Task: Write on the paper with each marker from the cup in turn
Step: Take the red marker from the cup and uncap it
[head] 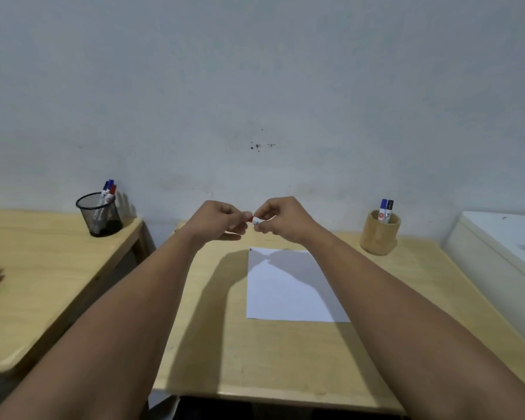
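Hands meet in the air above the far edge of the table [255, 359]: the right hand [281, 221] is closed around a red marker [256, 220], and the left hand [217, 221] pinches its red cap end. Both forearms are stretched forward, wrists raised. If the cap comes off suddenly, the tip may touch the fingers and stain them. The paper [288, 286] lies below, at 6 o'clock from the hands. The wooden cup [379, 236] with two markers stands at 3 o'clock.

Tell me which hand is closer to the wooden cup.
Right. The right hand is raised over the desk's middle, left of the wooden cup; the left hand is farther left still, sharing the marker.
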`<action>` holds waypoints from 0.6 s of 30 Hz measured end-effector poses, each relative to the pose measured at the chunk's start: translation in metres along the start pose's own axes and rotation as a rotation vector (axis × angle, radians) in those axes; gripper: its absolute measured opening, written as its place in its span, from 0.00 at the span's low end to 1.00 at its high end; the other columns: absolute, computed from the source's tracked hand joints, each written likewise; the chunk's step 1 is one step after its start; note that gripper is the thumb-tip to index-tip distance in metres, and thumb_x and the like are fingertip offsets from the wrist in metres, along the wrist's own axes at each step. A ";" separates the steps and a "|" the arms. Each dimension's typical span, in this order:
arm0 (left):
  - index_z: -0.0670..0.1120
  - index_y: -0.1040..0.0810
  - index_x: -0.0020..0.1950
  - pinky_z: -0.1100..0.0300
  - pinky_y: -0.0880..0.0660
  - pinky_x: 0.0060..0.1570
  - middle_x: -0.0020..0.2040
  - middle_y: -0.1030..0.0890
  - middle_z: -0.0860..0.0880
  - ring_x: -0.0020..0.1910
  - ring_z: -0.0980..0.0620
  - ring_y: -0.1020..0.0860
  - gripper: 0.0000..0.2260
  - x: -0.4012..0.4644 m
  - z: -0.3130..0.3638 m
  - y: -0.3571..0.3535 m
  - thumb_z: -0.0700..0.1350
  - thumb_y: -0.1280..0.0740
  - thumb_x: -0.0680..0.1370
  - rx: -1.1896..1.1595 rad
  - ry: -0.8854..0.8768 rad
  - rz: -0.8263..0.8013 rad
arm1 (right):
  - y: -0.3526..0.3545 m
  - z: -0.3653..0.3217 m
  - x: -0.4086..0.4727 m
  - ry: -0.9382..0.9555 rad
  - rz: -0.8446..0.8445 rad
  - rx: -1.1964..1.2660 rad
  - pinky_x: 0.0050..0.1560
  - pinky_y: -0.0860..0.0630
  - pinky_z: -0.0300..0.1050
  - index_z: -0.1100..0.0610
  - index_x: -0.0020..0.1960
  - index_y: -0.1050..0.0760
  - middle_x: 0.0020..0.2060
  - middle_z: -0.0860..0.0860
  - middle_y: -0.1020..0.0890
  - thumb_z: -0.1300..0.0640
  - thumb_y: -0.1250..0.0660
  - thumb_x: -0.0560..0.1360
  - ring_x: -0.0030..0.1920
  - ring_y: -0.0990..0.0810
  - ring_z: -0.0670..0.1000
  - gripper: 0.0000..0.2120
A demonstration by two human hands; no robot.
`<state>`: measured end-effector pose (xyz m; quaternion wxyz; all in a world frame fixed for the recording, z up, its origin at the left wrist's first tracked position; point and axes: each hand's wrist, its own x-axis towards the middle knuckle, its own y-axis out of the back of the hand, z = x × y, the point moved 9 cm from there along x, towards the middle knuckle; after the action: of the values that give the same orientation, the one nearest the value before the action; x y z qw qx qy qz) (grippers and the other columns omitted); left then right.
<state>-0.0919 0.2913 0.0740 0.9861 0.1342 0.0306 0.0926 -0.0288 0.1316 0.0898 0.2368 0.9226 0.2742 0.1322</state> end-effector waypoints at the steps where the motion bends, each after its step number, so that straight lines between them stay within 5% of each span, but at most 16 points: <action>1: 0.38 0.15 0.45 0.48 0.15 0.55 0.37 0.18 0.46 0.40 0.51 0.18 0.12 0.001 -0.001 0.000 0.47 0.24 0.78 0.000 0.002 -0.022 | -0.001 0.000 0.000 0.002 -0.003 -0.001 0.36 0.25 0.35 0.56 0.45 0.16 0.41 0.54 0.14 0.68 0.19 0.71 0.35 0.19 0.46 0.10; 7: 0.40 0.24 0.37 0.46 0.17 0.59 0.34 0.28 0.45 0.41 0.55 0.18 0.15 0.004 -0.008 -0.008 0.43 0.26 0.80 -0.086 0.022 -0.218 | -0.013 0.020 -0.013 -0.080 -0.153 0.226 0.38 0.24 0.38 0.57 0.49 0.16 0.38 0.51 0.14 0.67 0.21 0.75 0.37 0.17 0.49 0.07; 11: 0.39 0.21 0.40 0.42 0.18 0.60 0.35 0.27 0.45 0.35 0.53 0.23 0.12 0.009 -0.012 -0.008 0.42 0.27 0.81 -0.154 0.040 -0.178 | -0.003 0.009 -0.003 0.053 -0.002 -0.039 0.43 0.22 0.41 0.54 0.45 0.16 0.41 0.50 0.13 0.65 0.20 0.74 0.37 0.17 0.44 0.08; 15: 0.47 0.17 0.43 0.46 0.15 0.50 0.38 0.23 0.47 0.35 0.51 0.27 0.15 0.010 -0.008 -0.019 0.56 0.30 0.81 0.003 0.064 -0.192 | 0.012 0.010 0.001 0.046 -0.004 0.000 0.39 0.25 0.41 0.55 0.46 0.14 0.36 0.51 0.13 0.66 0.19 0.73 0.36 0.18 0.47 0.08; 18: 0.47 0.25 0.42 0.53 0.19 0.43 0.34 0.27 0.51 0.29 0.52 0.33 0.19 0.011 -0.002 -0.033 0.60 0.39 0.84 0.148 0.049 -0.201 | 0.017 0.010 0.000 0.014 -0.020 0.039 0.37 0.24 0.37 0.61 0.50 0.14 0.34 0.51 0.14 0.66 0.20 0.74 0.35 0.17 0.46 0.07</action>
<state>-0.0757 0.2624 0.0627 0.9768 0.2003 0.0749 -0.0057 -0.0173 0.1157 0.0903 0.2184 0.9232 0.2878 0.1309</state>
